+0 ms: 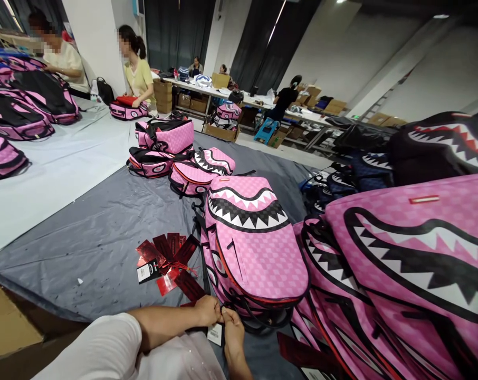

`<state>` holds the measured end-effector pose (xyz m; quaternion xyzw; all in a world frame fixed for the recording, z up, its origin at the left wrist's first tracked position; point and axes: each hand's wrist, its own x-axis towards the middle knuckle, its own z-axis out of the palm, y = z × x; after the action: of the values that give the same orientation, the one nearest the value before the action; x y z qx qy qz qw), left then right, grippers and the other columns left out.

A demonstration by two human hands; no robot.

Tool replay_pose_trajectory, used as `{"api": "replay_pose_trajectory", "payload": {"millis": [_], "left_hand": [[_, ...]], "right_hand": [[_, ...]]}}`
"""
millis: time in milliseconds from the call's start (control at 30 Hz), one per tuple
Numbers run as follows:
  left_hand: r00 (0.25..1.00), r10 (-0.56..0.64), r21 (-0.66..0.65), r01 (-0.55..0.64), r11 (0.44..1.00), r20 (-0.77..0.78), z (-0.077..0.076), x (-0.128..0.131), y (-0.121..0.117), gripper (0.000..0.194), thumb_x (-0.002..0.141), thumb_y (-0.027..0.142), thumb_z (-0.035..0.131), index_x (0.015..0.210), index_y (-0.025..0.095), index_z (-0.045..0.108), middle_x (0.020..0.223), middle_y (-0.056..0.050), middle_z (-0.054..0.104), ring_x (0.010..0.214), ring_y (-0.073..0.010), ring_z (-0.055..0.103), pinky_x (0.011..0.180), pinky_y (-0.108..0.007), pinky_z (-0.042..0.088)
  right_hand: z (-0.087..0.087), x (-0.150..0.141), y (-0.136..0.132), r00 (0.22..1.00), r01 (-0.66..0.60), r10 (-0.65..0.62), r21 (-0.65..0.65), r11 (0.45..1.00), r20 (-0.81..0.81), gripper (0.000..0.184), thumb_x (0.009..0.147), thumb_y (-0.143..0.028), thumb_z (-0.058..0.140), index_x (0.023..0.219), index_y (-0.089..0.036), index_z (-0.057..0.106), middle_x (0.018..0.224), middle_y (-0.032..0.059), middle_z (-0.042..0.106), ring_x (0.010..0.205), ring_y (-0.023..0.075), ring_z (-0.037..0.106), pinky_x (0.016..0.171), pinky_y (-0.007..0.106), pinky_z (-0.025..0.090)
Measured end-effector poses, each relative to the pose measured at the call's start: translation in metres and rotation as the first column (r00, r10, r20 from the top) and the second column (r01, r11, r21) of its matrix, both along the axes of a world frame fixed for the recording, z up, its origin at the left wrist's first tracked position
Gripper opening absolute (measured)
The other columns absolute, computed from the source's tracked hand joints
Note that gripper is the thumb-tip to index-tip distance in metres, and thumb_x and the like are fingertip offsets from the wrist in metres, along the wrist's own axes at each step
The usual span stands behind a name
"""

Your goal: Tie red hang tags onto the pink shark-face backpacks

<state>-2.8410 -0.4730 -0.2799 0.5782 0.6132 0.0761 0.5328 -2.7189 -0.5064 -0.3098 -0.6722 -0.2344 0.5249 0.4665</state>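
Note:
A pink checkered backpack [258, 258] with a black-and-white shark-mouth print lies in front of me, front panel up. My left hand [208, 310] and my right hand [233, 323] meet at its near end, beside the black straps, both with fingers pinched. Just under the fingertips hangs a white barcoded hang tag [215, 333]; its string is too small to make out. To the left of the backpack, a fanned bunch of shiny red tags [171, 256] rests on the grey sheet, together with a black-and-white tag [147, 271].
More pink backpacks [424, 237] are stacked close on my right. Other pink bags [163, 135] lie farther up the grey-covered table [100, 232]. A cardboard box [9, 322] stands at lower left. Co-workers [138, 74] work across the table and beyond.

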Motion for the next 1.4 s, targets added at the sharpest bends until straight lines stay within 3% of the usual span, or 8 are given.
{"api": "replay_pose_trajectory", "payload": {"millis": [133,333,533,667,833,1167,1400], "left_hand": [[0.999,-0.026,-0.009,0.026,1.000,0.020,0.001,0.001,0.000,0.015,0.076,0.018,0.062,0.087,0.017,0.072,0.079,0.001,0.069,0.069,-0.0110,0.060,0.063,-0.019,0.044],[0.999,-0.044,0.015,0.044,0.999,0.017,0.006,-0.001,0.000,0.019,0.075,0.020,0.064,0.093,0.019,0.072,0.079,0.002,0.069,0.068,-0.0107,0.060,0.064,-0.019,0.044],[0.999,-0.046,0.042,0.047,0.998,-0.028,0.008,-0.001,0.001,0.014,0.074,0.019,0.065,0.086,0.018,0.072,0.084,-0.001,0.070,0.077,-0.0138,0.061,0.069,-0.021,0.044],[0.996,-0.091,0.035,0.090,0.995,0.011,0.008,-0.002,0.000,0.014,0.076,0.021,0.064,0.086,0.020,0.073,0.078,0.001,0.070,0.071,-0.0120,0.060,0.066,-0.020,0.043],[0.998,-0.057,0.061,0.058,0.996,-0.016,0.006,-0.001,0.000,0.015,0.076,0.022,0.065,0.087,0.018,0.073,0.084,-0.001,0.070,0.078,-0.0139,0.061,0.070,-0.022,0.044],[0.997,-0.069,0.054,0.067,0.996,0.022,-0.001,0.001,0.003,0.013,0.076,0.024,0.064,0.085,0.018,0.072,0.078,0.001,0.068,0.073,-0.0130,0.061,0.069,-0.022,0.046],[0.998,-0.063,0.045,0.061,0.997,0.031,-0.002,0.003,0.006,0.010,0.074,0.022,0.065,0.081,0.017,0.069,0.077,0.001,0.067,0.072,-0.0125,0.061,0.069,-0.022,0.047]], "right_hand": [[-0.001,0.003,0.001,0.999,0.012,-0.015,-0.054,0.998,-0.050,0.049,0.039,-0.055,0.081,0.066,-0.017,0.064,0.052,-0.0019,0.060,0.046,0.0137,0.052,0.047,0.026,0.041],[0.004,0.000,-0.002,0.995,0.011,-0.015,-0.045,0.999,-0.096,0.047,0.041,-0.052,0.082,0.068,-0.017,0.066,0.055,-0.0002,0.062,0.047,0.0145,0.054,0.048,0.026,0.043],[0.012,-0.002,-0.002,0.995,0.036,-0.040,-0.048,0.998,-0.094,0.046,0.037,-0.050,0.083,0.065,-0.017,0.067,0.056,0.0012,0.064,0.049,0.0159,0.056,0.049,0.027,0.044],[0.014,-0.002,-0.001,0.994,0.029,-0.035,-0.062,0.998,-0.099,0.048,0.037,-0.052,0.083,0.065,-0.017,0.066,0.051,-0.0011,0.061,0.046,0.0141,0.052,0.047,0.026,0.041],[0.011,0.000,0.000,0.998,0.024,-0.026,-0.028,0.999,-0.065,0.048,0.038,-0.053,0.083,0.063,-0.016,0.065,0.052,-0.0015,0.059,0.048,0.0129,0.051,0.050,0.026,0.042],[-0.007,0.006,0.002,1.000,0.017,-0.018,0.036,0.999,0.020,0.047,0.043,-0.056,0.082,0.064,-0.017,0.067,0.058,0.0007,0.063,0.055,0.0144,0.054,0.056,0.027,0.044],[-0.002,0.006,0.002,0.999,0.042,-0.042,0.027,0.999,0.000,0.043,0.041,-0.050,0.083,0.062,-0.015,0.068,0.058,0.0001,0.063,0.056,0.0118,0.051,0.058,0.025,0.042]]}}
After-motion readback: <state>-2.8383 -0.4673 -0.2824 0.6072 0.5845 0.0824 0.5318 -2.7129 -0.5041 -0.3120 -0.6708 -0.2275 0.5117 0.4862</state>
